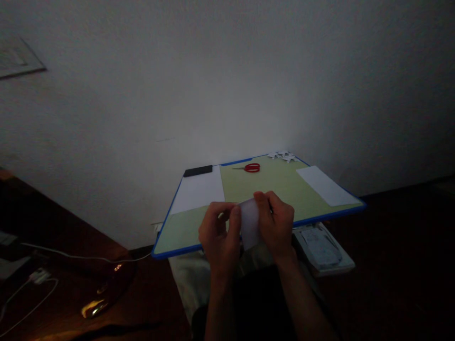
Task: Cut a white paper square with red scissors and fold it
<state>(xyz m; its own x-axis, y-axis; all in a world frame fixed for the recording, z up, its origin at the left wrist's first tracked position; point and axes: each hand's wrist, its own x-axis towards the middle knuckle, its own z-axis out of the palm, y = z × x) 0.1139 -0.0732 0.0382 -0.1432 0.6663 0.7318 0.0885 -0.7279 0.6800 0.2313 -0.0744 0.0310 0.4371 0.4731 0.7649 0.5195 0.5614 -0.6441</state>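
Observation:
Between my two hands is a small piece of white paper (pixel 250 225), held up above the near edge of the green board. My left hand (pixel 221 232) pinches its left side with thumb and forefinger. On the right side, my right hand (pixel 275 222) grips it with the thumb on top and the other fingers curled. Farther back on the board lie red-handled scissors (pixel 251 167), shut, their blades pointing left. Several small white folded or cut paper pieces (pixel 283 156) are gathered at the far right corner.
The blue-edged green board (pixel 263 185) stands against the wall. White sheets (pixel 199 188) lie on its left, under a dark flat object (pixel 198 171); another white sheet (pixel 325 184) is at right. Below the board are a packaged item (pixel 322 246) and, at left, a white cable (pixel 88 256).

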